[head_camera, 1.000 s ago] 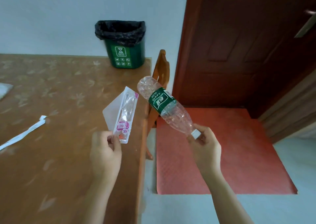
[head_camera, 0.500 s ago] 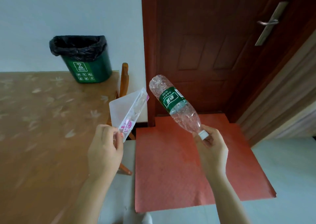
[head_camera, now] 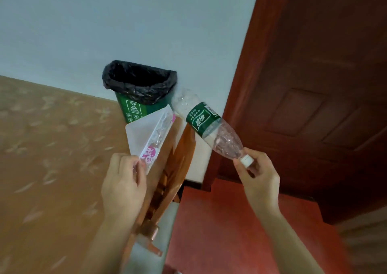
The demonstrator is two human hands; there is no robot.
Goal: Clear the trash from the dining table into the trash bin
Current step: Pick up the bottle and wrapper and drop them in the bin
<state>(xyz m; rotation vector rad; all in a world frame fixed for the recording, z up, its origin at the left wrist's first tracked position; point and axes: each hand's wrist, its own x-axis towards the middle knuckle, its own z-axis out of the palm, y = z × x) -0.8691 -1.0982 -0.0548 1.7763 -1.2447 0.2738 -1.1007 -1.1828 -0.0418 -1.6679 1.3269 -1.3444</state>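
The left hand (head_camera: 123, 181) pinches the lower end of a clear plastic wrapper (head_camera: 156, 135) that has a pink label and a white backing sheet. The right hand (head_camera: 259, 179) grips an empty transparent bottle (head_camera: 207, 125) at its white cap, base tilted up and away; its label is green. Both items are held in the air, near the green trash bin (head_camera: 140, 93), which is lined with a black bag and stands at the far corner of the worktop (head_camera: 52, 148).

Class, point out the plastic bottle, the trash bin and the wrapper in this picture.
plastic bottle (head_camera: 202, 119), head view, on its green label.
trash bin (head_camera: 150, 108), head view, on its green front wall.
wrapper (head_camera: 149, 152), head view, on its pink print.
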